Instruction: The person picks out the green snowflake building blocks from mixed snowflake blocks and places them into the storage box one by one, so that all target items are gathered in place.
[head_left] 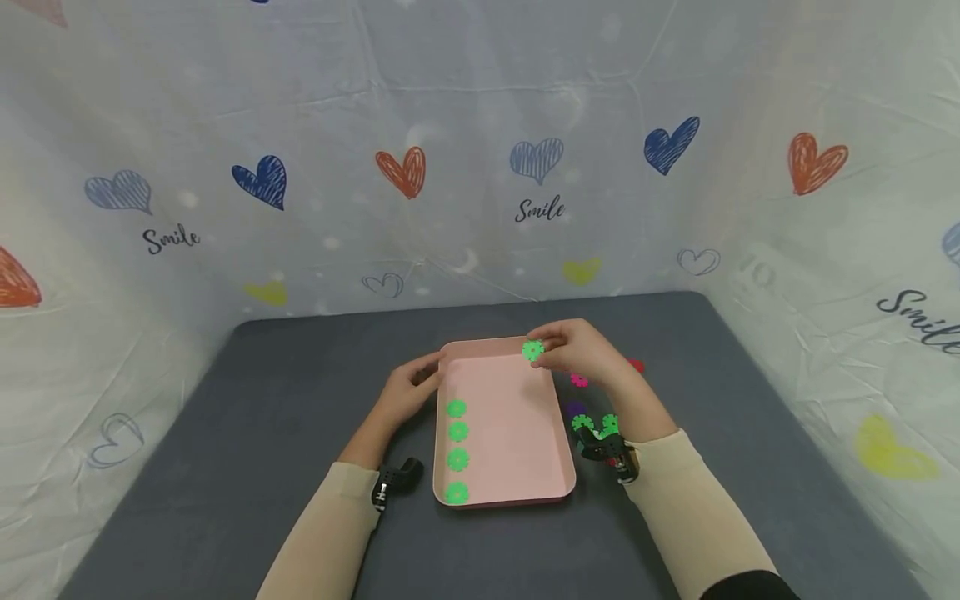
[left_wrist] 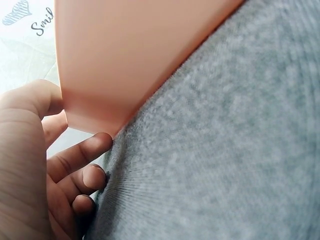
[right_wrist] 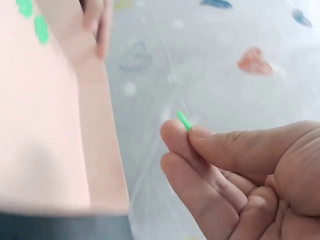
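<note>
My right hand pinches a green snowflake-shaped plastic disc between thumb and fingertips, above the far right corner of the pink tray. In the right wrist view the disc shows edge-on at the fingertips. My left hand holds the tray's rim near its far left corner; in the left wrist view its other fingers are bent beside the tray wall. Inside the tray, several green discs lie in a column along the left side.
Right of the tray, partly behind my right wrist, lie more discs: green ones, a pink one, a purple one and a red piece. A dark grey cloth covers the table. A printed curtain hangs behind it.
</note>
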